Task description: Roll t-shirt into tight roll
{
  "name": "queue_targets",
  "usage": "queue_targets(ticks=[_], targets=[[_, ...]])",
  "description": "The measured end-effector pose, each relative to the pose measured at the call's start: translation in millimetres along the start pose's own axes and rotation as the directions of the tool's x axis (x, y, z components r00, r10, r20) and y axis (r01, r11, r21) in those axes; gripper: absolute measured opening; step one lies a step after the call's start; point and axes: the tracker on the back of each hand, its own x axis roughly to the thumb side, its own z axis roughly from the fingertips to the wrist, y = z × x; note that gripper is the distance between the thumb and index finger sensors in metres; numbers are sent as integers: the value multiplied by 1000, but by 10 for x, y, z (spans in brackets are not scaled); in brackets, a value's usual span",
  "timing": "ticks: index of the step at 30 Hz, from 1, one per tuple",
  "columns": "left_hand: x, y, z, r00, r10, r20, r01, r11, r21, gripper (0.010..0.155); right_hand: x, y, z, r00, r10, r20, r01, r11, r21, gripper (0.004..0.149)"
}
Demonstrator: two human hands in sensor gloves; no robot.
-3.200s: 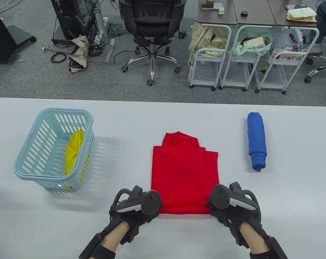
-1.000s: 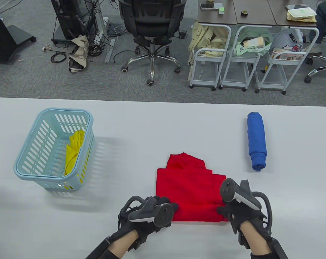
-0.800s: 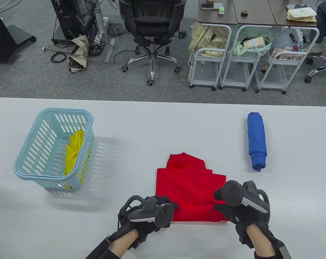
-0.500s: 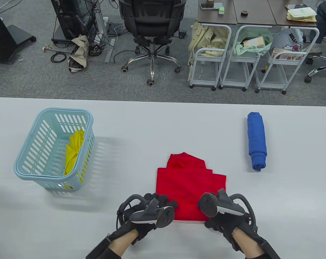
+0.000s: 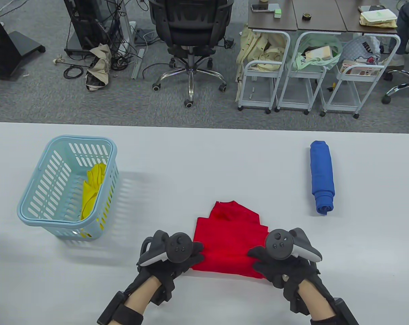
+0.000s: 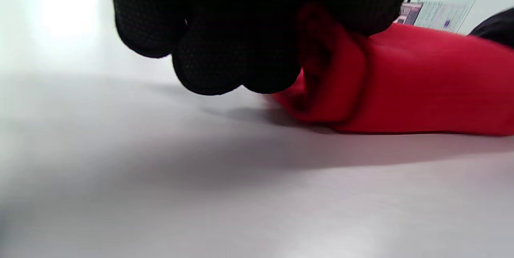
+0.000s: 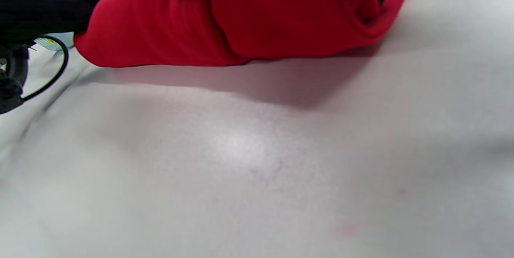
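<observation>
T-shirt (image 5: 229, 242), the red one, sits folded into a narrow strip at the near middle of the table (image 5: 204, 155), collar end pointing away and the near end already curled up into the start of a roll. Makes sense to start from the hem: the collar end is lumpy and would make a sloppy core. Both wrist views show the rolled edge lifted off the tabletop, with a layer wrapped under.

Basket (image 5: 67, 188) with something yellow in it is off to the left. A finished blue roll (image 5: 321, 177) lies well apart on the right, probably the model for how this one should end up.

Left hand (image 5: 172, 259) grips the roll's left end, fingers curled over the bundle. Right hand (image 5: 280, 264) looks like it's doing the same on the right end, though the tracker hides most of its fingers. One hand on each end keeps the roll even, I'd guess, so it doesn't cone out or go slack in the middle.
</observation>
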Motion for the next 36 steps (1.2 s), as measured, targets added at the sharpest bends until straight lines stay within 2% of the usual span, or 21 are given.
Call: queue_targets(ticks=[1, 2, 3, 5, 7, 9, 11, 16, 18, 20, 24, 26, 28, 30, 32, 34, 36], targets=[[44, 65, 47, 995, -98, -13, 98, 994, 47, 47, 7, 11, 1, 1000, 8, 1, -8, 1000, 2, 54], [101, 133, 101, 991, -132, -12, 133, 985, 109, 45, 8, 13, -1, 1000, 10, 3, -10, 1000, 5, 54], [175, 202, 155, 994, -107, 12, 103, 976, 190, 45, 6, 12, -3, 1000, 7, 2, -7, 1000, 6, 54], [322, 258, 197, 994, -27, 108, 2, 973, 230, 45, -14, 10, -10, 1000, -13, 6, 13, 1000, 12, 54], [463, 196, 185, 980, -9, 199, -23, 987, 159, 47, -29, 9, -15, 1000, -27, 8, 27, 1000, 14, 54], [568, 6, 110, 973, -103, 208, 106, 994, -5, 53, -33, 10, -15, 1000, -29, 8, 29, 1000, 13, 53], [578, -139, 51, 966, -162, 200, 182, 979, -87, 64, -30, 14, -19, 1000, -21, 7, 21, 1000, 10, 54], [533, -167, -11, 973, -143, 179, 161, 983, -93, 67, -19, -18, 9, 999, 13, -34, -14, 999, -33, 57], [509, -187, -29, 973, -162, 167, 180, 979, -100, 68, 69, -72, 79, 982, 143, -125, -159, 980, -122, 67], [530, -193, -53, 974, -161, 159, 179, 978, -104, 67, 180, -91, 124, 955, 247, -162, -273, 947, -166, 72], [585, -169, -80, 963, -228, 147, 241, 967, -79, 64, 387, -61, 176, 907, 382, -176, -415, 883, -219, 64], [580, -148, -102, 964, -224, 145, 235, 970, -63, 60, 416, -34, 168, 906, 399, -144, -421, 884, -203, 60], [522, -116, -137, 980, -156, 128, 165, 984, -62, 56, 383, 34, 109, 926, 368, -82, -376, 915, -144, 70], [415, -96, -164, 994, -33, 102, 40, 996, -76, 54, 348, 70, 66, 916, 384, -117, -397, 909, -127, 79], [274, -95, -187, 985, 156, 78, -148, 984, -102, 53, 311, 55, 41, 921, 372, -120, -385, 915, -122, 75], [151, -107, -187, 949, 311, 52, -303, 945, -125, 51, 244, 15, 27, 958, 268, -106, -280, 953, -120, 67], [113, -102, -175, 941, 337, 40, -330, 935, -131, 51, 150, -24, 6, 990, 122, -70, -130, 985, -111, 62]])
